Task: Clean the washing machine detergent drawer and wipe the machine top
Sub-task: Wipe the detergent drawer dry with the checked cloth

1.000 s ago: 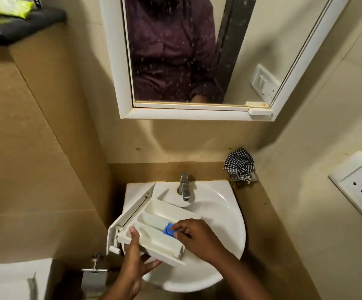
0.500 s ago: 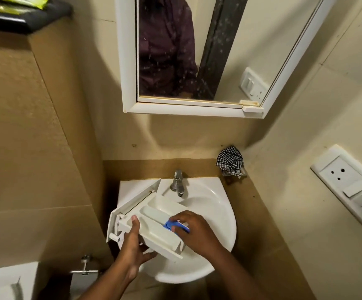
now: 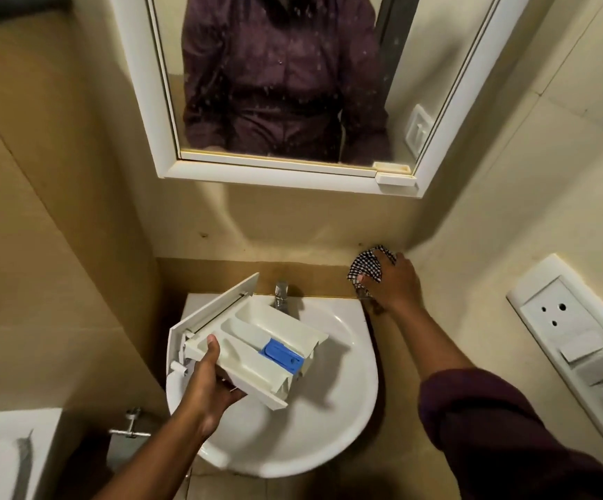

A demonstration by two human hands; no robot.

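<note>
My left hand [image 3: 206, 386] grips the white detergent drawer [image 3: 246, 339] from below, thumb inside a compartment, and holds it tilted over the white sink [image 3: 329, 420]. A blue insert [image 3: 281, 356] sits in the drawer's right compartment. My right hand [image 3: 392, 283] is stretched to the back right corner, fingers closed over a black-and-white checked cloth [image 3: 367, 265] that lies by the wall.
A chrome tap [image 3: 281, 295] stands at the sink's back edge. A white-framed mirror [image 3: 285, 95] hangs above and reflects a person's torso. A white switch and socket panel [image 3: 578, 341] is on the right wall. A white surface [image 3: 4, 452] shows at lower left, a metal valve [image 3: 130, 425] beside it.
My right hand left the blue insert in the drawer and reached up right onto the checked cloth. My left hand kept hold of the drawer over the sink.
</note>
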